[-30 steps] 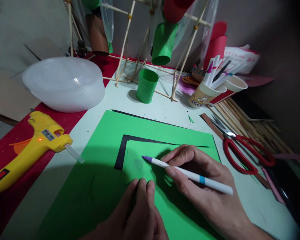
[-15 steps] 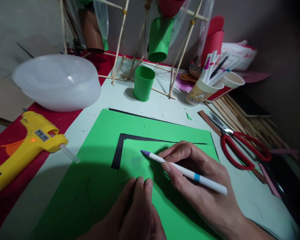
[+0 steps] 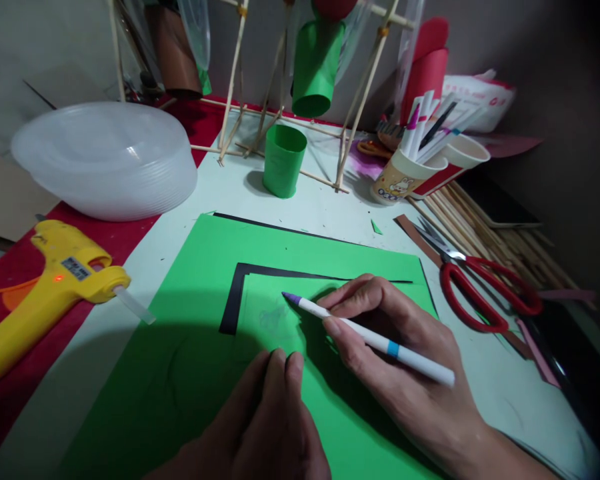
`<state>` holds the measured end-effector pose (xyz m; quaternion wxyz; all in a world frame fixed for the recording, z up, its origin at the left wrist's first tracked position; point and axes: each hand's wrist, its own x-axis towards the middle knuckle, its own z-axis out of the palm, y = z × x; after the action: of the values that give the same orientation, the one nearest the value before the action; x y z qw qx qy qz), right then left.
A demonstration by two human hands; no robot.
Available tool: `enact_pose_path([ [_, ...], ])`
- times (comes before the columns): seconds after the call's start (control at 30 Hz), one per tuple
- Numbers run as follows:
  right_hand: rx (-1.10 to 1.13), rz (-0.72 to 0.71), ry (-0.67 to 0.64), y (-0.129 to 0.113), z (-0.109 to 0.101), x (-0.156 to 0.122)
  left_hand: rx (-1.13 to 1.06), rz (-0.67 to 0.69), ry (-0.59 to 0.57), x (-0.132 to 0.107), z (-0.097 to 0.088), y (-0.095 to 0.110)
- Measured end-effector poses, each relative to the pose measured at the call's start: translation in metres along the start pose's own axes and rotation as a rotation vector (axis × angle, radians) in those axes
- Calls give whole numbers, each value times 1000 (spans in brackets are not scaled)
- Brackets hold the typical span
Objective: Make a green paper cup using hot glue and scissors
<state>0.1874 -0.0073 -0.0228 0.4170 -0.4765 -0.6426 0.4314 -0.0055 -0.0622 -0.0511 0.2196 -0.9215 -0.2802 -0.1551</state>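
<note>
My right hand [image 3: 405,347] grips a white felt-tip marker [image 3: 373,339] with a purple tip and a blue band. Its tip points at a smaller green paper sheet [image 3: 260,293]; whether it touches cannot be told. Faint smudged lines mark this sheet. Black paper [image 3: 235,303] shows along its left and upper edges, over a larger green sheet [image 3: 190,267]. My left hand [image 3: 275,420] rests low on the green paper, its fingers bunched together. What lies under or between those fingers is hidden.
A yellow glue gun [image 3: 70,267], its orange light on, lies left near stacked translucent bowls [image 3: 110,167]. Behind the sheets stand a green paper cup [image 3: 284,163] and a stick frame [image 3: 233,87]. Red-handled scissors [image 3: 480,293] and a marker-filled cup [image 3: 400,175] are on the right.
The whole view has shifted slightly, so surrounding things appear a little higher and further left. Both hands keep nearly the same pose, and the marker stays in my right hand.
</note>
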Motion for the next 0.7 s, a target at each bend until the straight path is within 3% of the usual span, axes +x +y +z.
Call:
enact_pose_path([
  [0.17,-9,-5,1,2,0,-1,-13,18,58,-1,2,-2],
  [0.7,0,-4,17,2,-1,-4,-21,45,-7,-2,2,-2],
])
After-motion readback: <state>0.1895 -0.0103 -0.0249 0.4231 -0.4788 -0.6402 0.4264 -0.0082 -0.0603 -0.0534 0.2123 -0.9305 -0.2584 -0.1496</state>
